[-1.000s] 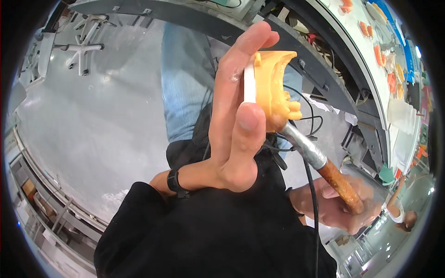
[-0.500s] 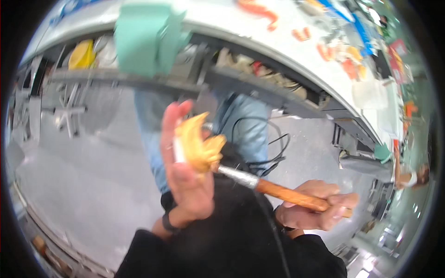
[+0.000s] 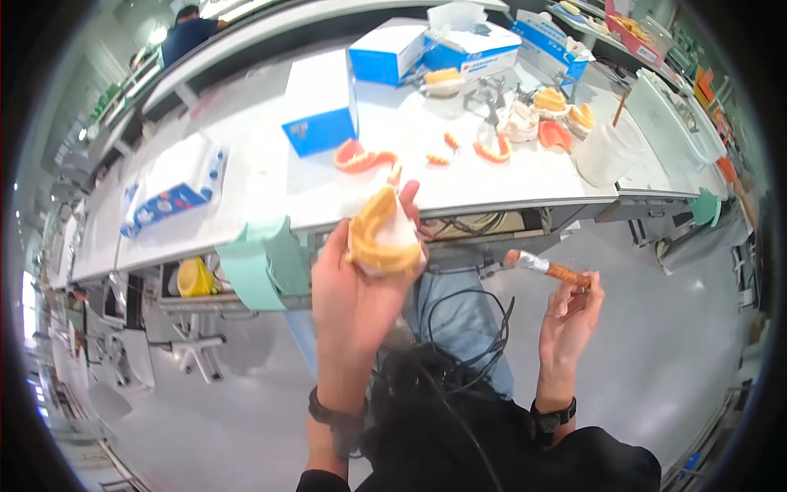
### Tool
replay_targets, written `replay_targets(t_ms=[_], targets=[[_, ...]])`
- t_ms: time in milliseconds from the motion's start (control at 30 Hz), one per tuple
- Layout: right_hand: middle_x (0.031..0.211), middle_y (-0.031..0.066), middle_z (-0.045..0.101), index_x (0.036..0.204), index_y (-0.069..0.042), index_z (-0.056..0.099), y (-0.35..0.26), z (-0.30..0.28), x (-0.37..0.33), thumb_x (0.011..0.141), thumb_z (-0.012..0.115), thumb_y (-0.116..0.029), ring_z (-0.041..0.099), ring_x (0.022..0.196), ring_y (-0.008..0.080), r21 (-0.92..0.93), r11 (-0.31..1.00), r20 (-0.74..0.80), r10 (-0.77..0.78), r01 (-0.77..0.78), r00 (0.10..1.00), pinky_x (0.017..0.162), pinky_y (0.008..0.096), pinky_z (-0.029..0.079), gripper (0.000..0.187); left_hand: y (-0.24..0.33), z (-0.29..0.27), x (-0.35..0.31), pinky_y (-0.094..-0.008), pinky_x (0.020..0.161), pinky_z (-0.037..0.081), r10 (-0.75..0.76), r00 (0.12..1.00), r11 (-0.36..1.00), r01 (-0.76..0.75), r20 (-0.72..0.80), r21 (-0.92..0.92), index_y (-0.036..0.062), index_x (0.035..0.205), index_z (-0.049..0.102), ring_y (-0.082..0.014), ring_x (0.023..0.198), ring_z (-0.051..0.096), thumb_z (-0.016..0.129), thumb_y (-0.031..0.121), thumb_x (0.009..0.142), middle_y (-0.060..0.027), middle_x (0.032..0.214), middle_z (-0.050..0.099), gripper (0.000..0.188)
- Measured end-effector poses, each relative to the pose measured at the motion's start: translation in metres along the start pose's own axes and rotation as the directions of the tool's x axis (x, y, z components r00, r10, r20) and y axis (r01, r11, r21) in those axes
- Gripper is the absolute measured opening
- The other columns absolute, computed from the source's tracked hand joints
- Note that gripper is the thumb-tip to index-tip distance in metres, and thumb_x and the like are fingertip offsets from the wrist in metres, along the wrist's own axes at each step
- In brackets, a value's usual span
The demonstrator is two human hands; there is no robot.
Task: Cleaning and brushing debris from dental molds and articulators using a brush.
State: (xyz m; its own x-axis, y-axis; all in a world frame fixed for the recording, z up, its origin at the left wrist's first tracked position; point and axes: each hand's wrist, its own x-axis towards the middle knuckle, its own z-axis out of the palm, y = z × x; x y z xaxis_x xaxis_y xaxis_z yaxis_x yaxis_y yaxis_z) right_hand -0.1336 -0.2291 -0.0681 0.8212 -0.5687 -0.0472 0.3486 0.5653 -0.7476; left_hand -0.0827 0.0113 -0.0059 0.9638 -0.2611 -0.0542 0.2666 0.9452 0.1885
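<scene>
In my left hand [image 3: 351, 297] rests a dental cast [image 3: 383, 243], white with a yellow-orange, arch-shaped upper part. The fingers wrap round it just in front of the bench edge. My right hand [image 3: 567, 324], lower and off to the right, pinches the wooden handle of a brush [image 3: 548, 267]. The brush has a silver ferrule and a brownish tip pointing left, apart from the cast. Beyond the cast, pink dental arches with teeth [image 3: 354, 157] lie on the bench, with small tooth-row pieces [image 3: 439, 159] to their right.
On the white bench [image 3: 254, 164] stand blue-and-white boxes [image 3: 321, 98], several casts [image 3: 549, 100], metal frames [image 3: 485, 100], a whitish cup [image 3: 608, 156] holding a stick, and a clear bin [image 3: 680, 115]. Green cloth [image 3: 264, 262] hangs over the front edge. A black cable [image 3: 507, 320] loops near my legs.
The view has tilted up to show more bench. The brush has drawn away from the cast, to the right. My left hand has turned the cast, showing its arch shape.
</scene>
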Motion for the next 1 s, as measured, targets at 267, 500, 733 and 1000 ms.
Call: replay_targets(t_ms=[267,500,733,1000], targets=[[0.067,-0.0019,0.044,0.089,-0.010,0.049,0.003,-0.013,0.013,0.094,0.046,-0.031,0.037,0.047,0.0062,0.065,0.990,-0.064,0.128,-0.123,0.990,0.045,0.0202,0.030,0.021,0.040,0.027,0.158,-0.0478,0.094,0.042,-0.029,0.986,0.901,0.097,-0.166,0.423,-0.0098,0.127,0.029,-0.0382,0.113,0.047,0.021,0.031,0.097,-0.0314,0.124,0.038,0.052],[0.065,-0.0036,0.044,0.088,-0.011,0.049,0.011,-0.010,0.033,0.093,0.048,-0.029,0.038,0.047,0.0059,0.092,0.966,-0.079,0.248,-0.240,0.966,0.044,0.0193,0.030,0.019,0.046,0.006,0.216,-0.0466,0.076,0.053,0.224,0.906,0.353,0.267,-0.358,0.897,-0.0140,0.112,0.043,-0.0445,0.076,0.062,0.021,0.038,0.097,-0.0297,0.098,0.059,0.058],[0.067,-0.0041,0.048,0.088,-0.012,0.050,0.006,-0.022,0.054,0.093,0.048,-0.029,0.039,0.048,0.0049,0.148,0.958,-0.121,0.264,-0.245,0.957,0.044,0.0185,0.030,0.018,0.032,0.018,0.234,-0.0495,0.075,0.045,0.362,0.856,-0.885,0.190,0.370,0.426,-0.0103,0.095,0.058,-0.0429,0.085,0.059,0.035,0.035,0.094,-0.0294,0.094,0.060,0.051],[0.066,-0.0022,0.049,0.089,-0.010,0.050,0.003,-0.035,0.053,0.093,0.046,-0.031,0.038,0.046,0.0049,0.142,0.947,-0.100,0.304,-0.288,0.947,0.044,0.0190,0.030,0.021,-0.004,0.030,0.295,-0.0385,0.076,0.049,0.291,0.953,-0.693,0.148,0.086,0.706,-0.0152,0.098,0.058,-0.0355,0.090,0.062,0.066,0.063,0.062,-0.0271,0.093,0.063,0.087]])
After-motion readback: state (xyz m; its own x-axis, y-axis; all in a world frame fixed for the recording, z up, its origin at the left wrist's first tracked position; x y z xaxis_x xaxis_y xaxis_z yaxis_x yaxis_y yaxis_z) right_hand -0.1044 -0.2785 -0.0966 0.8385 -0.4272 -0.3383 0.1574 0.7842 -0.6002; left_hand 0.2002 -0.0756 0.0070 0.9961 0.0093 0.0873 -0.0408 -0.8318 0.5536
